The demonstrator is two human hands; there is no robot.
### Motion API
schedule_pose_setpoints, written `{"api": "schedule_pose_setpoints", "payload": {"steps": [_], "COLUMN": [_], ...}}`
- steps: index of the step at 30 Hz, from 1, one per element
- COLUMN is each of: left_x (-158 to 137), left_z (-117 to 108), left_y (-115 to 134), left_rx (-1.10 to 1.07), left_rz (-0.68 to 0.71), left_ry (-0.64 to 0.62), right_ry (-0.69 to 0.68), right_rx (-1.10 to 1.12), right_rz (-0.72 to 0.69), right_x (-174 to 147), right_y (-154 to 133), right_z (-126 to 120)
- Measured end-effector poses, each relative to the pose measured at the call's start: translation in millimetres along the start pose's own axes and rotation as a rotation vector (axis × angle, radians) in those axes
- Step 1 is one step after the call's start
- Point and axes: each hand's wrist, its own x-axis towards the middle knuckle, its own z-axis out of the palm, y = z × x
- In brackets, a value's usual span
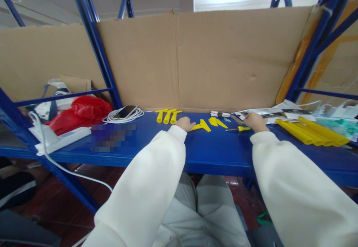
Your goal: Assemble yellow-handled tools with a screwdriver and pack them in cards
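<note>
My left hand rests at the middle of the blue shelf, its fingers closed round the narrow end of a yellow T-shaped plastic handle. The wide end of that handle points right. To the right, my right hand is closed beside a flat grey-brown tool; what its fingers hold is hidden. Just in front of it lies a screwdriver with a yellow grip. Small yellow plastic pieces lie between my hands. Left of my left hand, three more yellow T-shaped handles lie side by side.
Yellow tubes lie at the right by plastic bags. A phone rests on a coiled white cable. Further left are a white power strip and a red bag. Cardboard walls the back between blue posts.
</note>
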Motion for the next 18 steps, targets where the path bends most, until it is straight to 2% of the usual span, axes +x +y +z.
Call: {"api": "schedule_pose_setpoints", "payload": {"steps": [3, 10, 18], "left_x": [-1.0, 1.6, 3.9], "left_z": [-0.9, 1.8, 4.5], "left_y": [1.4, -0.9, -2.3], "left_rx": [-0.018, -0.105, -0.108], "left_rz": [0.0, 0.027, 0.044], "left_ry": [-0.017, 0.008, -0.002], "right_ry": [-0.043, -0.072, -0.127], "right_rx": [-0.06, -0.074, -0.062], "right_rz": [0.089, 0.094, 0.15], "right_x": [-0.3, 0.7, -9.1], "right_y": [-0.3, -3.4, -13.1], "right_z": [5.6, 13.3, 1.4]}}
